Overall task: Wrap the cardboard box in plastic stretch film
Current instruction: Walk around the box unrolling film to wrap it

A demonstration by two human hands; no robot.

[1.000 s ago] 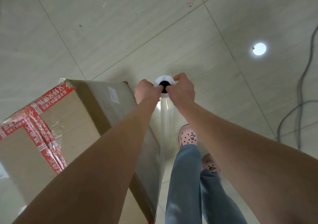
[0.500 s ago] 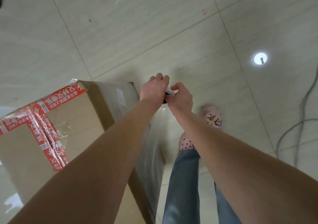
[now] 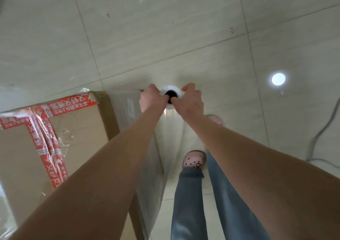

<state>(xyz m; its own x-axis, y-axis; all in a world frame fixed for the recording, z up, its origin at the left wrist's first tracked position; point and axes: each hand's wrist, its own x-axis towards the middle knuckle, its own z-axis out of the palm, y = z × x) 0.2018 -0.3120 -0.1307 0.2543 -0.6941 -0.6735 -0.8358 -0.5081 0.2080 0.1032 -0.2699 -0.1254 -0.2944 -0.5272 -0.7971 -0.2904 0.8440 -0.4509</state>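
A tall cardboard box [image 3: 79, 129] with red printed tape on its top stands at the left, its right side covered in clear film. The stretch film roll [image 3: 171, 92] is held upright just past the box's far right corner, its white end and dark core facing me. My left hand [image 3: 150, 98] grips the roll's top from the left, and my right hand [image 3: 191, 99] grips it from the right. A sheet of film [image 3: 169, 134] runs from the roll down along the box's side.
Pale floor tiles lie all around. My legs in blue trousers and pink clogs [image 3: 194, 159] stand right of the box. A grey cable [image 3: 320, 134] curls over the floor at the far right. A ceiling light's reflection [image 3: 278, 79] shines on a tile.
The hands and roll have moved further out past the box corner, and the roll's top end shows again. My feet have stepped forward.
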